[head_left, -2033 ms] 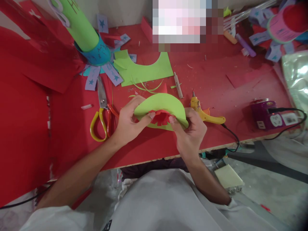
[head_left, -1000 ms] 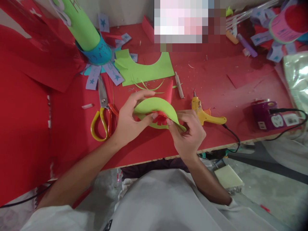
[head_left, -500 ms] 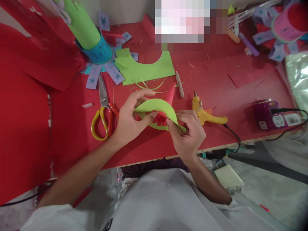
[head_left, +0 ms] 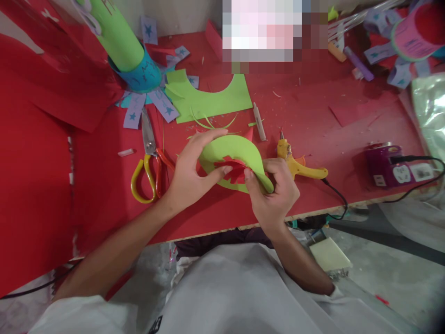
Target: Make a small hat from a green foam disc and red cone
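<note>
Green disc [head_left: 243,148]: bowed, in both hands, near the middle of the surface's [head_left: 194,218] near edge; whether it touches below, I cannot tell.
Red tabbed piece [head_left: 238,177]: at the disc's middle.
Left hand [head_left: 196,169]: grasping the disc's left side, thumb on the red.
Right hand [head_left: 276,195]: pinching the disc's right side, thumb by the red.
Blue cup [head_left: 139,76]: toward the far left corner, green tube [head_left: 120,39] standing in it.
Pink cup [head_left: 410,41]: far right corner, red inside.
Room: red surface lies between the disc and near edge; scissors [head_left: 149,147] left, glue gun [head_left: 301,170] close right.
</note>
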